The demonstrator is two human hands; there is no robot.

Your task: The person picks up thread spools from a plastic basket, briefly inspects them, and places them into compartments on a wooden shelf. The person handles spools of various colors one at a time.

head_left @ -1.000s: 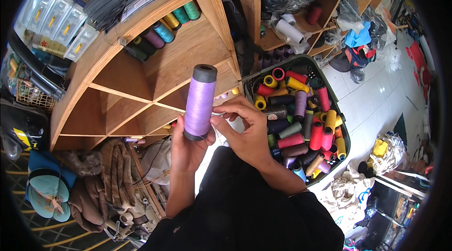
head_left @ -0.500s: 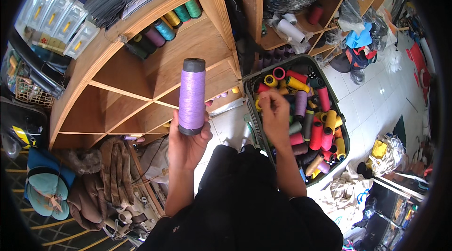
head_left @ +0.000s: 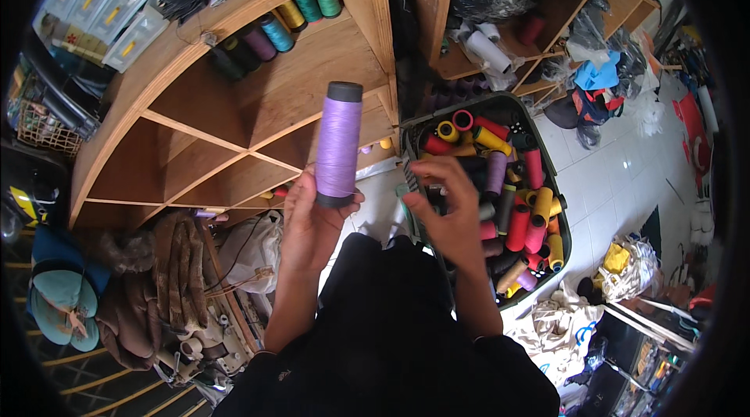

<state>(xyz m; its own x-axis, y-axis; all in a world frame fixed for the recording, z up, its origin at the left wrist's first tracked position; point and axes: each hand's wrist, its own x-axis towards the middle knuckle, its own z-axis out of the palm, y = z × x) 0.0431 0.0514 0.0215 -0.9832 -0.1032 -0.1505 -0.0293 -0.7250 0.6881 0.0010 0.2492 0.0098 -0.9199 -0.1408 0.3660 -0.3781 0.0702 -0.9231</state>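
Observation:
A tall cone of purple thread [head_left: 339, 143] with dark end caps stands nearly upright in my left hand [head_left: 306, 218]. The fingers and thumb of that hand wrap around its lower end. To the right of it, my right hand [head_left: 451, 214] hangs in front of a dark green basket [head_left: 449, 111]. Its thumb and fingers are curved and apart, and I see nothing between them. Many thread spools [head_left: 496, 173] in red, yellow, purple, green and brown fill the basket; my right hand and forearm hide part of them.
A curved wooden shelf [head_left: 312, 77] on the left has a row of coloured spools [head_left: 276, 32] along its upper compartment. Another wooden cabinet [head_left: 445, 10] with plastic-wrapped goods stands behind the basket. Bags [head_left: 625, 264] and cloth lie on the tiled floor at right.
My left hand has carried the purple thread cone slightly up and to the right. The fingers of my right hand have spread from a pinch, and that hand has turned toward the cone.

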